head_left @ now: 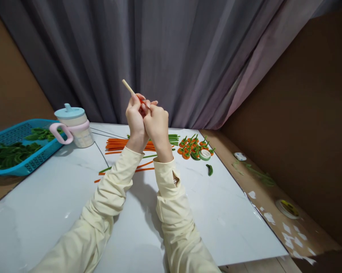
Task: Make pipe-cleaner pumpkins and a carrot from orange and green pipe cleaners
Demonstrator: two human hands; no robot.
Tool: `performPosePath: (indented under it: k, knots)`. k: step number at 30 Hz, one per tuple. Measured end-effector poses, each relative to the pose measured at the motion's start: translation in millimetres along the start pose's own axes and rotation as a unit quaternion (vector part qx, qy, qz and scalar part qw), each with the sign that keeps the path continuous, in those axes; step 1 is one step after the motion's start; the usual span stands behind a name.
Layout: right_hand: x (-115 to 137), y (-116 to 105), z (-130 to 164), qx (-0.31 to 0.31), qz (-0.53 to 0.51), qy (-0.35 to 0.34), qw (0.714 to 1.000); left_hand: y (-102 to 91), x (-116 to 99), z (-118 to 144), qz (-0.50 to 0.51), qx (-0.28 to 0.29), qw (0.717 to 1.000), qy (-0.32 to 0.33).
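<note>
Above the far half of the table, my left hand [136, 119] is closed around a pale thin stick [127, 86] that slants up to the left. A bit of orange pipe cleaner [140, 99] shows between my fingers at the stick's lower part. Right beside and touching it, my right hand [156, 123] is closed, its fingertips pinched at the orange piece; its far end is hidden. Behind my wrists lies a pile of straight orange pipe cleaners [115, 145], with green pipe cleaners [173, 139] to its right. Several loose strands lie nearer my sleeves.
Small orange pumpkin-like pieces with green stems [185, 151] cluster at right, near a tape roll [204, 154] and a curled green piece [209, 170]. At left stand a lidded cup [81, 132] and a blue basket [31, 163] of green pieces. Paper scraps [269, 217] lie beyond the table's right edge.
</note>
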State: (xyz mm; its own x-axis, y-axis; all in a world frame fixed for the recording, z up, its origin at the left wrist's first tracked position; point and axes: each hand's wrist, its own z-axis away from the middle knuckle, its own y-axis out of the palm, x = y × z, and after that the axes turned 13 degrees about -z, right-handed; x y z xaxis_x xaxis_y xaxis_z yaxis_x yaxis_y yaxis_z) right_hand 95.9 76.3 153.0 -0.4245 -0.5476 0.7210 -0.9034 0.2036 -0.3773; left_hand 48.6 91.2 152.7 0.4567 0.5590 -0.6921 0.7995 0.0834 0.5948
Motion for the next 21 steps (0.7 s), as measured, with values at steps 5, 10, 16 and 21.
performPosePath:
  k: [5,10,16,21]
  knots:
    - [0.2,-0.1,0.4,-0.001,-0.004,0.003,1.000,-0.8,0.9,-0.1,0.021,0.016,1.000,0.011]
    - [0.2,0.3,0.8,-0.009,-0.012,0.004,1.000,-1.3,1.6,-0.8,0.007,0.010,1.000,0.000]
    - [0.3,0.4,0.9,-0.010,-0.008,0.002,1.000,-1.5,2.9,-1.8,0.025,0.022,0.999,0.010]
    - [1.0,0.2,0.8,-0.010,-0.015,0.006,1.000,1.2,-1.3,1.3,0.022,0.010,1.000,-0.013]
